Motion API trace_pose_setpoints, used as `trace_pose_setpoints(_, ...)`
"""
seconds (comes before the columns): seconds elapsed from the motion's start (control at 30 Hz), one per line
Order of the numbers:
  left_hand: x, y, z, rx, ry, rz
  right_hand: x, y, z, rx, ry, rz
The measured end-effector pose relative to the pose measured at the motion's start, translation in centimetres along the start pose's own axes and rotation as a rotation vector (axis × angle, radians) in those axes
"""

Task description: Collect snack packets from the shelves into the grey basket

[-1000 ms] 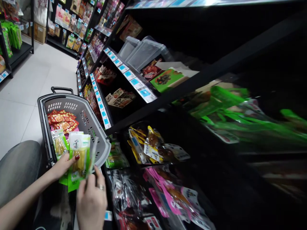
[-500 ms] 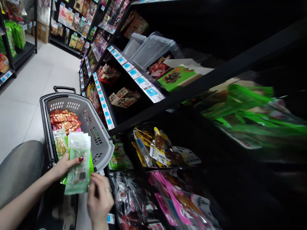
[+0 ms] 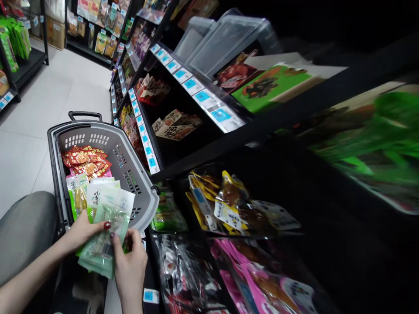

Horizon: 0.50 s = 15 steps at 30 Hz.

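Above the near end of a grey shopping basket (image 3: 129, 150), I hold several pale green snack packets (image 3: 109, 218) stacked together. My left hand (image 3: 80, 231) grips them from the left, its thumb across the front. On the right side, my right hand (image 3: 129, 257) pinches the top packet, thumb on its face and fingers behind its edge. The packets are tilted and slightly fanned, and a barcode shows on the front one. Inside the basket lie red snack packets (image 3: 88, 161) and, just beyond my left hand, a green-and-clear packet (image 3: 78, 194).
A black shelf unit with a price-label strip (image 3: 196, 91) runs along the right. Its lower part holds yellow packs (image 3: 231, 209) and pink packs (image 3: 252, 274). My knee (image 3: 28, 231) is left of the basket, and another shelf (image 3: 24, 65) stands at far left.
My right hand has come up onto the packets and now grips their right side. The packets have fanned apart slightly. The camera view has shifted a little.
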<state>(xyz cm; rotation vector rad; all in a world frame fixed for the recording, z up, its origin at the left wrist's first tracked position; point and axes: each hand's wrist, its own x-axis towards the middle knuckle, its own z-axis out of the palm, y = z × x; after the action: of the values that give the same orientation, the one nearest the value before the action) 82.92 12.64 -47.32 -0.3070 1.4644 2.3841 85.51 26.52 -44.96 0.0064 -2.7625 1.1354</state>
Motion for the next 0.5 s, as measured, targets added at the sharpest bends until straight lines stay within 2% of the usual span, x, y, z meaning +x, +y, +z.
trace_pose_setpoints(0.1, 0.0, -0.1, 0.1, 0.016, -0.004, -0.022, 0.5, -0.3, -1.1, 0.008, 0.033, -0.077)
trace_pose_setpoints(0.2, 0.1, -0.5, -0.2, 0.117, 0.064, 0.0, 1.1, -1.3, -2.8, -0.085, 0.208, -0.185)
trace_pose_setpoints(0.3, 0.1, -1.0, -0.7, 0.223, 0.154, 0.004, 1.1, -2.7, -3.7, -0.326, 0.357, -0.291)
trace_pose_setpoints(0.33, 0.1, -1.2, -0.9, 0.234, 0.173, -0.01, 0.9, -3.2, -3.4, -0.416, 0.355, -0.324)
trace_pose_setpoints(0.4, 0.0, -1.3, -1.1, 0.214, 0.178, -0.04, 0.3, -4.4, -1.9, -0.552, 0.266, -0.381)
trace_pose_setpoints(0.5, -0.3, -1.0, -1.1, 0.095, 0.104, -0.027, -1.1, -6.0, 1.4, -0.603, 0.115, -0.423)
